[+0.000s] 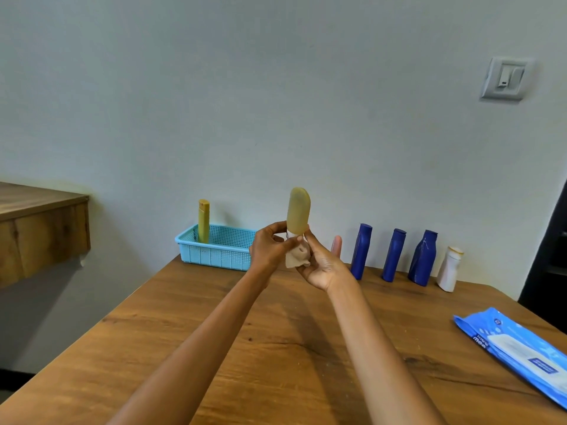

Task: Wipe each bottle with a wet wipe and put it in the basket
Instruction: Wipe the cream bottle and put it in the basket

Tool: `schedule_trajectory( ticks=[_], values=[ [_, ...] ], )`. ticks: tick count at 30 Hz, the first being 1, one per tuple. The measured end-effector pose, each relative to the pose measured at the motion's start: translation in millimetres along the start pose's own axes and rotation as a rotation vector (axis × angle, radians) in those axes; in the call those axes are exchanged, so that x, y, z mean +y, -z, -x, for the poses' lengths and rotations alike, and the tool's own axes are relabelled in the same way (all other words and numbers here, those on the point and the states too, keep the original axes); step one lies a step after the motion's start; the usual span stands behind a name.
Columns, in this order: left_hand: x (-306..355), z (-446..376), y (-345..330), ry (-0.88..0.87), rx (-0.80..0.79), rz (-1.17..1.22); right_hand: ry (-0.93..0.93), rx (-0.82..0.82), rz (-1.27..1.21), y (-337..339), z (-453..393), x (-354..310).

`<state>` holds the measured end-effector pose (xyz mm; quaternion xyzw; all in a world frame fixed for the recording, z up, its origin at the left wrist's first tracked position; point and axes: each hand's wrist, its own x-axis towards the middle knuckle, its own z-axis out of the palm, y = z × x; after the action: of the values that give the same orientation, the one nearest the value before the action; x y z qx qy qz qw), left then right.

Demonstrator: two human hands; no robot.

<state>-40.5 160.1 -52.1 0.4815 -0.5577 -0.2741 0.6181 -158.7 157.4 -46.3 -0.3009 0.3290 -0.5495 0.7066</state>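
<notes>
A yellow translucent bottle point(298, 211) is held upright in the air above the table's far middle. My left hand point(271, 246) grips its lower end with the fingers closed. My right hand point(322, 265) presses a crumpled wet wipe point(297, 256) against the bottle's base from below and the right. The light blue basket point(214, 254) stands to the left by the wall, with another yellow bottle point(203, 221) upright inside it. Three dark blue bottles point(361, 251), point(394, 255), point(423, 257) and a white bottle point(449, 269) stand in a row to the right.
A blue pack of wet wipes point(518, 348) lies at the wooden table's point(276, 348) right edge. A wooden shelf point(43, 228) juts from the wall on the left. A wall switch point(506, 78) sits high on the right.
</notes>
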Motion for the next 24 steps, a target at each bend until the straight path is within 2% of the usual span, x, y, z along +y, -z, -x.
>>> schedule_trajectory(
  ticks=[3, 6, 9, 13, 17, 22, 24],
  values=[
    [2, -1, 3, 0.000, -0.028, 0.024, 0.044, 0.067, 0.125, 11, -18, 0],
    [2, 0, 5, 0.008, -0.024, 0.092, 0.184, 0.134, 0.289, 13, -28, -9],
    [2, 3, 4, 0.004, -0.024, 0.115, 0.263, 0.114, 0.256, 7, -21, -19],
    [1, 2, 1, 0.031, 0.007, 0.115, 0.241, 0.057, 0.187, 8, -24, -14],
    [-1, -1, 5, -0.002, -0.004, -0.078, 0.238, 0.023, 0.247, 4, -14, -19],
    [-2, 0, 8, -0.113, -0.184, -0.383, 0.182, 0.127, 0.276, 12, -4, -29],
    [-1, -1, 10, -0.140, -0.247, -0.464, 0.173, 0.156, 0.210, 16, 0, -36]
  ],
)
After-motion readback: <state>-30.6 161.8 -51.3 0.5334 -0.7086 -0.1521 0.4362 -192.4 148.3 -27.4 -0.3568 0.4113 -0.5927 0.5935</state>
